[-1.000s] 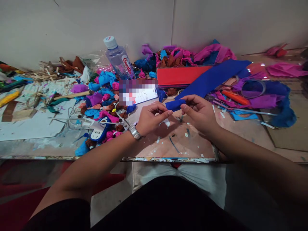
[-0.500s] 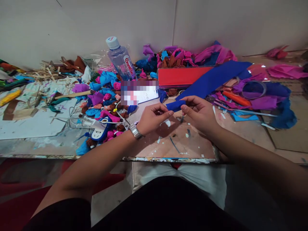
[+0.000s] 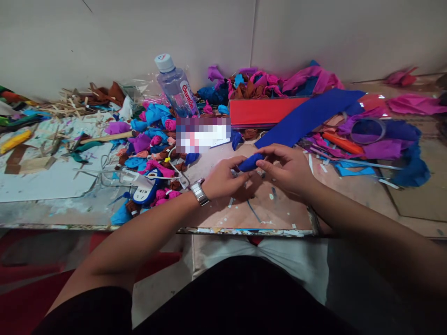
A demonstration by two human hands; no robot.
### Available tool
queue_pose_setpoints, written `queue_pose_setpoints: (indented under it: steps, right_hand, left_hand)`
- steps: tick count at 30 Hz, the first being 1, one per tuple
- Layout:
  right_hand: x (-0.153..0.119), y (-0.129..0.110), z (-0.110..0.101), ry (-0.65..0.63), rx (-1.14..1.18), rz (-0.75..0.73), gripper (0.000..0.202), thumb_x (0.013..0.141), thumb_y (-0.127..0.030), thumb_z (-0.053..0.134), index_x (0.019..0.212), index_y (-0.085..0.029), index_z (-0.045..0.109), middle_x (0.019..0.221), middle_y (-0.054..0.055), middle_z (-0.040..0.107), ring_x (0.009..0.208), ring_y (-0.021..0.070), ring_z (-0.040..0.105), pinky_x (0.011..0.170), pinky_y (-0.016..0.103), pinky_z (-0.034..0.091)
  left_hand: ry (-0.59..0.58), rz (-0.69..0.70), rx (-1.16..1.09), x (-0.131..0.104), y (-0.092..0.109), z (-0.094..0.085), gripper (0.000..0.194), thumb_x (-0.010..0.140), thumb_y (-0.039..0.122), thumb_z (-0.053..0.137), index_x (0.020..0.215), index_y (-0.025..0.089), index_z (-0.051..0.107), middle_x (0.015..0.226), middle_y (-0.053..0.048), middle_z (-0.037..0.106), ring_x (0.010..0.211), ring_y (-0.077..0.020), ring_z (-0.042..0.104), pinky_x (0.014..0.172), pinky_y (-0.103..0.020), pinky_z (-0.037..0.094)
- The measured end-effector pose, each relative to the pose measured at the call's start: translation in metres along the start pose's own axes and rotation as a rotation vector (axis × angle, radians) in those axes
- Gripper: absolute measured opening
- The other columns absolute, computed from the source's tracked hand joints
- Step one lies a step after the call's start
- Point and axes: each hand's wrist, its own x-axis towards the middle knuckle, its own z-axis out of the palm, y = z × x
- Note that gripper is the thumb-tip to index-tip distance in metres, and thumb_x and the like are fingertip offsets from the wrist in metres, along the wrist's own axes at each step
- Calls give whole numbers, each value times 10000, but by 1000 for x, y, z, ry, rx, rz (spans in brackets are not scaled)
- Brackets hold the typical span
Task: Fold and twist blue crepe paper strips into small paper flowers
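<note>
1. With curled fingers of the left hand [image 3: 223, 179], grips the left end of the roll [image 3: 249, 162]; with thumb and forefinger of the right hand [image 3: 288, 166], pinches its right end.
2. Holds the roll, short and deep blue, between both hands over the table [image 3: 279, 216]; cannot tell if touching or lifted.
3. Has bare table from the hands down to the near edge, marked with white flecks and dark streaks.
4. Finds less room leftward: past the watch [image 3: 200, 192], runs into a power strip [image 3: 146, 187] and crumpled scraps [image 3: 141, 144].
5. Beyond the right hand, meets a wide blue strip [image 3: 307, 116], slanting up and rightward; farther right, a tape ring [image 3: 368, 130] among more scraps.
6. On the bottle [image 3: 176, 90], behind the phone [image 3: 220, 142], reads something like "GamEn", white on red; cannot make out the smaller print.
7. Cannot read the phone, largely hidden under blurred squares.
8. Sees the bottle capped in white, see-through, of uncertain fill.
9. Behind the red box [image 3: 265, 110], spots pink, brown and blue paper [image 3: 260, 83] heaped; cannot tell if inside or behind.
</note>
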Motion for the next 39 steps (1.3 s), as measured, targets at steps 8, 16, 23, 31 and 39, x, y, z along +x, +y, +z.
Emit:
queue_pose_setpoints:
  steps: [8,16,23,31,39]
  right_hand:
    - [2,4,-5,-108,-177,-121,253,941,-426,782,1097,-232,825,909,43,785,750,190,681,731,337,509]
    - [0,-3,-4,-92,-119,-76,470,903,-515,819,1300,-268,771,1007,57,792,760,199,678,777,361,539]
    - [0,-3,-5,-96,-111,-96,318,929,-425,794,1212,-280,794,939,43,757,783,209,681,781,362,543]
    - [1,-3,-4,-57,-10,-8,291,894,-329,809,1170,-237,800,944,40,772,767,188,671,742,346,529]
    - [2,-5,-2,-66,100,89,256,855,-326,834,1086,-226,787,921,35,765,741,175,640,707,342,518]
  left_hand:
    - [76,129,40,1,-7,0,367,943,449,715,1207,195,696,1192,-91,770,987,-195,685,887,-361,550]
    - [2,-50,-308,4,-4,0,369,927,508,745,1061,164,744,1058,-80,790,895,-170,707,837,-306,551]
    - [-53,-87,-375,5,-6,1,360,924,448,737,1128,152,743,1099,-91,786,930,-181,711,850,-300,547]
    - [-98,-153,-178,2,-7,2,364,945,496,689,985,138,742,807,-34,715,681,-126,569,660,-261,432]
    - [-168,-132,-288,3,-9,1,408,957,547,677,944,150,770,792,-30,705,687,-130,569,640,-254,417]
